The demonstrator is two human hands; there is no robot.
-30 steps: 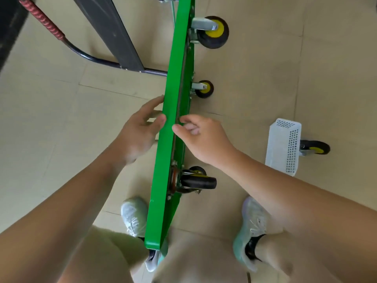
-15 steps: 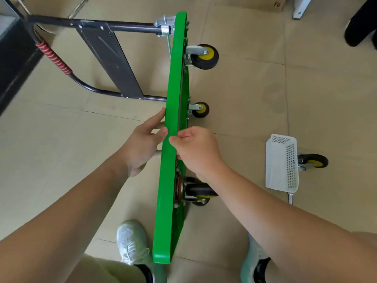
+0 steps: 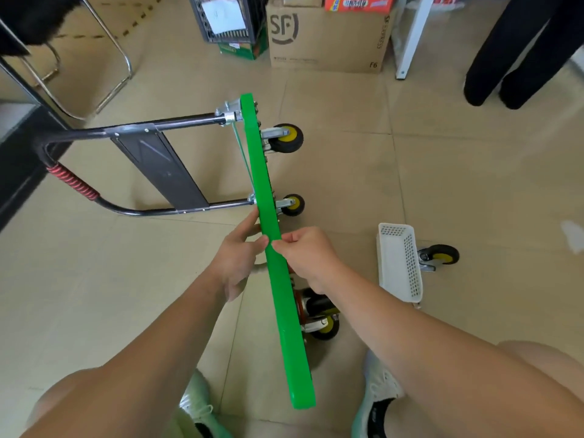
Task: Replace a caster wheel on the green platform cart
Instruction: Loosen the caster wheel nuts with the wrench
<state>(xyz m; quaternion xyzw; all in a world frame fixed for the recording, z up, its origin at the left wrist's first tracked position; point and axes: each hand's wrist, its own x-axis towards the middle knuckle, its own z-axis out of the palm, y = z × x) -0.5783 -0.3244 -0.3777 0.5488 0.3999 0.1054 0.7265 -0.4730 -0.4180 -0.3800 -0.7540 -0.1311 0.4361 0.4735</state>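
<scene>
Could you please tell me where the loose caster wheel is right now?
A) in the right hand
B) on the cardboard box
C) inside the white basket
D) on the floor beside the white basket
D: the loose caster wheel lies on the tiled floor beside the white perforated basket, outside it; both the left hand and right hand grip the green platform cart.

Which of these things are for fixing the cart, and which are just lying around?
For the job: green cart, gripped by the left hand and right hand; loose caster wheel; white basket beside it, probably.
Just lying about: cardboard box; black crate; white table leg.
</scene>
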